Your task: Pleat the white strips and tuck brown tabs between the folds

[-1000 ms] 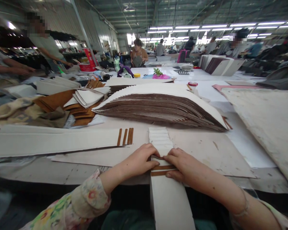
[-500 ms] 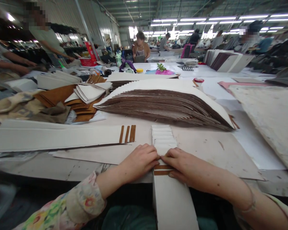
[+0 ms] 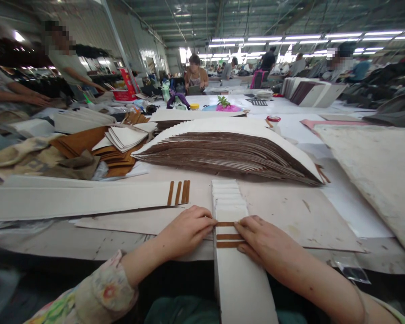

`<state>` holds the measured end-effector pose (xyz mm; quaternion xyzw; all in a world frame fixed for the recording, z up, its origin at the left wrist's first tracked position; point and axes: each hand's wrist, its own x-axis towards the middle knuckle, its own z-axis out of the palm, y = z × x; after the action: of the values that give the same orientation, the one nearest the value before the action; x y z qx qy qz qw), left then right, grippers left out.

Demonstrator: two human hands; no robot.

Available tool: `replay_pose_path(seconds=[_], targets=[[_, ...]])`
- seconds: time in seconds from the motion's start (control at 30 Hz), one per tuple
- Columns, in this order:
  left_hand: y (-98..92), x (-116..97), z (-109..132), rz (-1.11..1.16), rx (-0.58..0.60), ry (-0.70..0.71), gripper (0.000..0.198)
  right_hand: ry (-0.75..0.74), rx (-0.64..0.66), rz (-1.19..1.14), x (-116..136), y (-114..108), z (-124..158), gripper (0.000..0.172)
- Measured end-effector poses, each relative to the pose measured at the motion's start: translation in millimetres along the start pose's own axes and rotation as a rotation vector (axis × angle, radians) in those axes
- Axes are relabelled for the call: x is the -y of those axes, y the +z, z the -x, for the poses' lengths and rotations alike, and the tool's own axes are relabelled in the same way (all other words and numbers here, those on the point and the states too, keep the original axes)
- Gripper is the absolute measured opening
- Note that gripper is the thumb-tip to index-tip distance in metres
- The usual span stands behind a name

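Observation:
A long off-white panel [image 3: 245, 283] lies lengthwise in front of me, its near end hanging over the table edge. Across it run narrow brown strips, the farthest one [image 3: 227, 223] between my two hands. My left hand [image 3: 189, 230] has its fingers closed at that strip's left end, touching the panel's edge. My right hand [image 3: 261, 236] holds the right end with fingertips, and its thumb rests beside the nearest strip [image 3: 227, 245]. White layered ends [image 3: 227, 191] show at the panel's far end. What lies under the fingertips is hidden.
A tall curved stack of white-topped brown sheets [image 3: 222, 144] stands beyond my hands. To the left lie another panel with brown strips [image 3: 87, 198] and brown pieces [image 3: 84, 139]. A large pale sheet [image 3: 374, 166] is at right. Other people work farther back.
My hands have moved apart along the farthest brown strip, which now shows flat across the panel. The left hand shifted slightly left. The view has tilted a little.

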<state>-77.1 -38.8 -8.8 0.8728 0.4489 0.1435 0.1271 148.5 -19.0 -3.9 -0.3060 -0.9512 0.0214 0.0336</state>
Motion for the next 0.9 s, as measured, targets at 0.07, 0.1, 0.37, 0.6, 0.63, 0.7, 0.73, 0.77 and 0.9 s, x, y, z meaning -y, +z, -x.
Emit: replay_pose_path(seconds=[0.07, 0.1, 0.37, 0.6, 0.63, 0.7, 0.73, 0.77, 0.9], targets=[[-3.5, 1.1, -14.2, 0.031, -0.036, -0.038, 0.022, 0.002, -0.013, -0.024, 1.5, -2.6, 0.7, 0.018], [-3.7, 1.3, -22.2, 0.027, -0.055, -0.056, 0.022, 0.011, -0.016, -0.027, 2.4, -4.0, 1.0, 0.017], [10.0, -8.6, -60.4, -0.210, -0.014, -0.060, 0.019, 0.038, -0.041, 0.034, 8.1, -5.0, 3.9, 0.016], [2.8, -12.5, -70.9, -0.167, 0.015, -0.141, 0.017, 0.043, -0.079, 0.029, 7.3, -2.5, 5.3, 0.014], [2.0, -13.6, -71.9, -0.171, 0.024, -0.149, 0.018, 0.045, -0.076, 0.025, 7.0, -2.3, 5.5, 0.014], [0.9, -16.3, -72.5, -0.187, 0.033, -0.159, 0.019, 0.066, -0.051, 0.014, 6.5, -2.2, 5.7, 0.016], [0.4, -17.7, -72.5, -0.193, 0.036, -0.165, 0.018, 0.077, -0.035, 0.009, 6.2, -2.3, 5.7, 0.017], [0.0, -18.9, -72.4, -0.194, 0.038, -0.176, 0.017, 0.086, -0.019, 0.006, 6.1, -2.5, 5.6, 0.017], [-2.8, -18.9, -76.3, -0.150, 0.102, -0.286, 0.014, 0.080, -0.026, 0.006, 6.1, -2.5, 4.9, 0.019]])
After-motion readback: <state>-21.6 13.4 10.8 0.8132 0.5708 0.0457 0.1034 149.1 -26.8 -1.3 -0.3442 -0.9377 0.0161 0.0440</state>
